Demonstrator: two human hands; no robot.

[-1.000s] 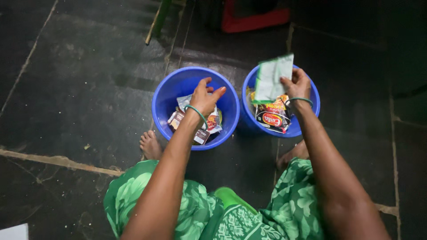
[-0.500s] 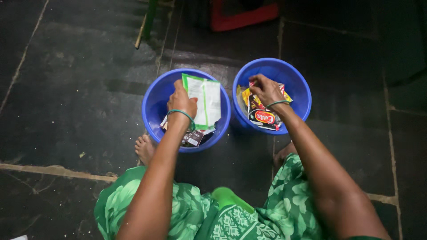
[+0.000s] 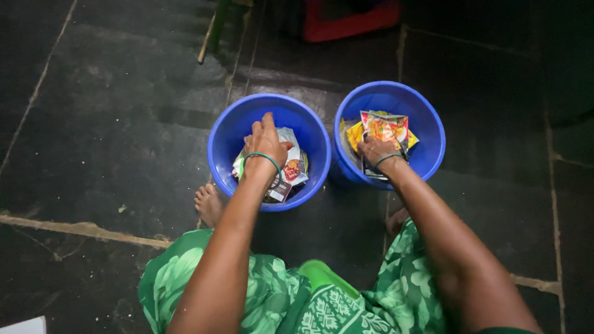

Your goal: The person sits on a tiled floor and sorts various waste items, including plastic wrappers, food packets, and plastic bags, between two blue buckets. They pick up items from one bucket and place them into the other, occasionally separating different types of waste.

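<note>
Presently, both hands reach into two blue buckets of snack packets.
Right hand (image 3: 375,150) clamps a red-and-yellow packet (image 3: 385,128) in the right bucket (image 3: 427,105); left hand (image 3: 265,141), fingers together, rests on loose packets (image 3: 292,167) in the left bucket (image 3: 232,127), just beside it on the dark stone floor (image 3: 111,124).

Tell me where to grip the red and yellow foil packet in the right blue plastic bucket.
Grip the red and yellow foil packet at its upper edge, coming straight down from above. It lies flat atop the pile, and the right blue plastic bucket walls block sideways approaches; the right hand already covers its near edge.
</note>
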